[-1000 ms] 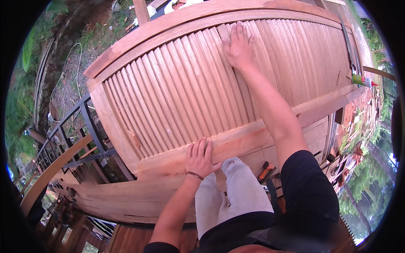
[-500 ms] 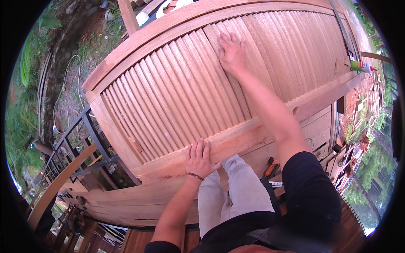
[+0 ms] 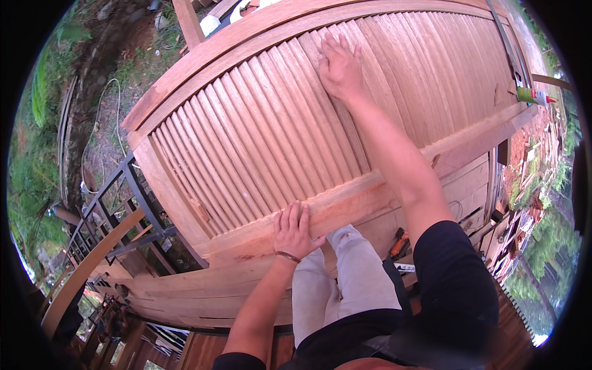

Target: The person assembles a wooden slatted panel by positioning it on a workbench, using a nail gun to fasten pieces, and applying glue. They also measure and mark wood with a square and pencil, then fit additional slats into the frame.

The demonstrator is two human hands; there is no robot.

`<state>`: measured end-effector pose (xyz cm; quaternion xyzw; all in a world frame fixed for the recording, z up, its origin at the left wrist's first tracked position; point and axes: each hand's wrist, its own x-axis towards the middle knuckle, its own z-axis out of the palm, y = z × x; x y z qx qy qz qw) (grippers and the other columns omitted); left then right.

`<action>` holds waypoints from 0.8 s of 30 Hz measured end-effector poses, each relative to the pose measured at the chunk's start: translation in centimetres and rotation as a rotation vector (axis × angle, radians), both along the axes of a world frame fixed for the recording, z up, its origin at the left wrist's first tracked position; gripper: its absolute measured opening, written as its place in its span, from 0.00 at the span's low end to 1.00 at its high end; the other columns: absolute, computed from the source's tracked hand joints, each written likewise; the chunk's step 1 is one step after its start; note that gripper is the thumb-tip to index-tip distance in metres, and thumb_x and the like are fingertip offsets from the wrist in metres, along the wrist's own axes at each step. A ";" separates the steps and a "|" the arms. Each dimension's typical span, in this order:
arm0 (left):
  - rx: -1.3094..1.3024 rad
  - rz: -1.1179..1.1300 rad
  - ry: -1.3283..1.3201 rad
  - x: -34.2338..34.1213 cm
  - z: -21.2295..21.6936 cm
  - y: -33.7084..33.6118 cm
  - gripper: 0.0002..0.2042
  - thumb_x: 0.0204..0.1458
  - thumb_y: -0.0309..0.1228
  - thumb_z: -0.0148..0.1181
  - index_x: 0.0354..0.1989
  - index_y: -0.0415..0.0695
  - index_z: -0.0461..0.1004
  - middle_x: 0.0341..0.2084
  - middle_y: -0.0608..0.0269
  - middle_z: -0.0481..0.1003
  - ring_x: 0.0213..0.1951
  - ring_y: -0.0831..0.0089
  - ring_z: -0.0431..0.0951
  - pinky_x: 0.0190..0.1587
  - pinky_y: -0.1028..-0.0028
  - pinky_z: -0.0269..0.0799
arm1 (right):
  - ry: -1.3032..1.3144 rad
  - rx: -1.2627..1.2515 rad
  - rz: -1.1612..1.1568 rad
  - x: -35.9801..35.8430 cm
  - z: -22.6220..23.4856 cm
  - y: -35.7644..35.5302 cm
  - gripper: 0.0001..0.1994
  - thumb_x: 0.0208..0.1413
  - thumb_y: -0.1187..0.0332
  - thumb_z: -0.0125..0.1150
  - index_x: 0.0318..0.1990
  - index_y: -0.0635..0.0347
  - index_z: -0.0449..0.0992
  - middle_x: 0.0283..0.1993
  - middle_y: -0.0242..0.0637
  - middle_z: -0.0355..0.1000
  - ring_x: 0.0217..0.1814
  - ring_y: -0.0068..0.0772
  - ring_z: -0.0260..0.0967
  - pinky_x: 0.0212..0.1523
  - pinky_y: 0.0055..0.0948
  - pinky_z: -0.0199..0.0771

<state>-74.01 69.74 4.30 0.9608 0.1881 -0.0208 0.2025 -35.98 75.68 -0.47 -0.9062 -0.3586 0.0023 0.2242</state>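
Note:
A large wooden louvered door panel [image 3: 246, 135] lies flat in front of me, with many slanted slats inside a reddish frame. My right hand [image 3: 339, 65] reaches far across it and rests flat with spread fingers on the slats near the far rail. My left hand [image 3: 295, 229] lies flat on the near frame rail [image 3: 357, 200], fingers apart, a thin band on its wrist. Neither hand holds anything.
A green glue bottle with a red tip [image 3: 533, 95] sits at the panel's right end. A black metal railing [image 3: 117, 209] and a curved timber [image 3: 86, 271] are at the left. Tools [image 3: 399, 243] lie on the floor by my legs. Grass and a white cord [image 3: 92, 142] lie beyond.
The view has shifted so the panel sits slightly lower and to the right. My right hand slid a little leftward along the slats. My left hand stayed on the near rail.

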 end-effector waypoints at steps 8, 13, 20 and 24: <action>-0.016 0.002 0.013 -0.1 0.2 0.0 0.46 0.29 0.54 0.68 0.58 0.41 0.63 0.56 0.51 0.64 0.59 0.56 0.62 0.61 0.54 0.53 | -0.013 0.076 -0.056 0.2 -0.4 0.4 0.23 0.59 0.60 0.43 0.59 0.61 0.66 0.69 0.37 0.54 0.74 0.46 0.42 0.71 0.56 0.30; -0.019 -0.001 0.014 0.1 0.2 -0.1 0.46 0.29 0.54 0.68 0.59 0.41 0.62 0.56 0.51 0.64 0.59 0.56 0.62 0.61 0.54 0.53 | -0.045 0.091 -0.089 1.4 0.5 -0.1 0.24 0.59 0.61 0.43 0.60 0.61 0.66 0.69 0.36 0.54 0.73 0.46 0.43 0.71 0.57 0.31; -0.013 0.006 0.018 0.2 0.3 -0.1 0.46 0.29 0.55 0.68 0.58 0.41 0.63 0.56 0.52 0.64 0.59 0.57 0.62 0.61 0.55 0.53 | 0.007 0.061 -0.032 1.3 0.0 0.5 0.24 0.58 0.60 0.43 0.59 0.60 0.67 0.69 0.33 0.56 0.74 0.44 0.43 0.71 0.55 0.32; 0.001 0.001 0.013 0.2 0.2 -0.2 0.46 0.29 0.55 0.68 0.58 0.42 0.63 0.56 0.53 0.64 0.59 0.57 0.63 0.61 0.55 0.53 | 0.046 0.041 -0.038 1.4 0.4 0.4 0.24 0.58 0.60 0.43 0.60 0.61 0.67 0.69 0.32 0.56 0.74 0.43 0.42 0.71 0.55 0.31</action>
